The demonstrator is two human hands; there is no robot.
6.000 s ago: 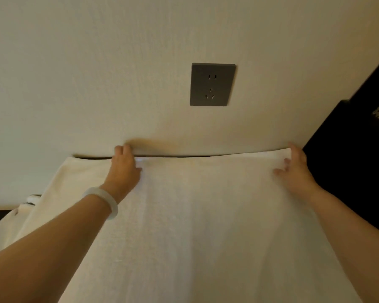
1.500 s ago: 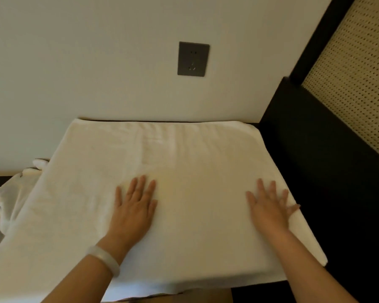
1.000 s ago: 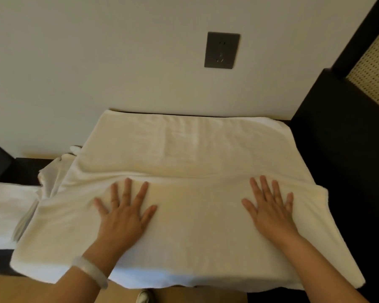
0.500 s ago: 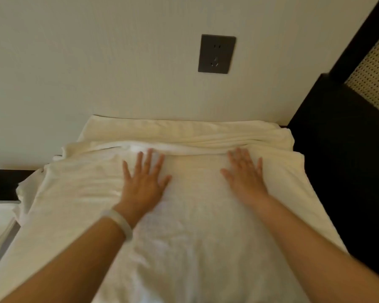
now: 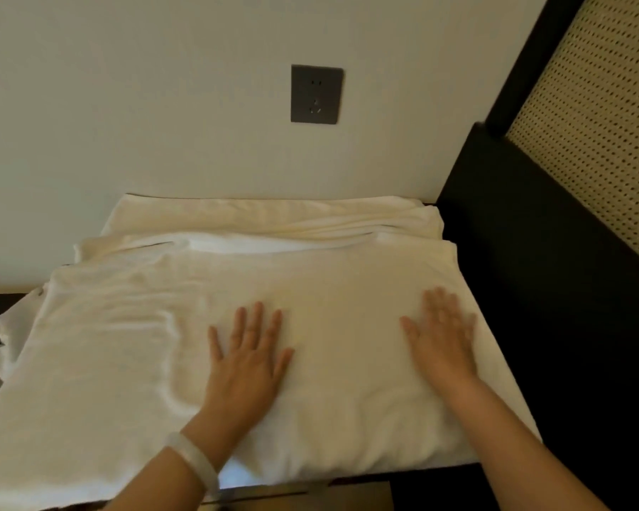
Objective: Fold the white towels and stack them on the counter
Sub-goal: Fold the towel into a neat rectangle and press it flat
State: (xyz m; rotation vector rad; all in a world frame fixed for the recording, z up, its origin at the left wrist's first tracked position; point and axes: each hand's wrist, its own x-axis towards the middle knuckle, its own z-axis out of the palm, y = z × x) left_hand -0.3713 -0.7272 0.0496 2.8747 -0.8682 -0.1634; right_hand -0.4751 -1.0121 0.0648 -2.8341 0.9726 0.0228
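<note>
A white towel (image 5: 133,348) of soft, slightly nubby cloth lies spread over the counter (image 5: 351,492), covering nearly all of it; only a tan strip of the counter's front edge shows below the cloth. The towel is doubled: the upper layer ends in a rumpled fold line short of the back edge, and a lower layer runs on to the wall (image 5: 126,105), with long creases across it. A raised ripple curves through the cloth left of centre.

Both hands lie flat on the upper layer, palms down, fingers spread wide, gripping nothing. The left hand (image 5: 248,363) presses near the middle; its wrist carries one pale, smooth bangle (image 5: 194,461). The right hand (image 5: 441,335), a little blurred, presses close to the right edge.

At the counter's left end more white cloth (image 5: 4,326) lies bunched, how many pieces I cannot tell. One dark grey square socket (image 5: 316,94) sits on the plain cream wall above the back edge. To the right stands dark furniture (image 5: 550,289) with one perforated woven panel (image 5: 598,142).
</note>
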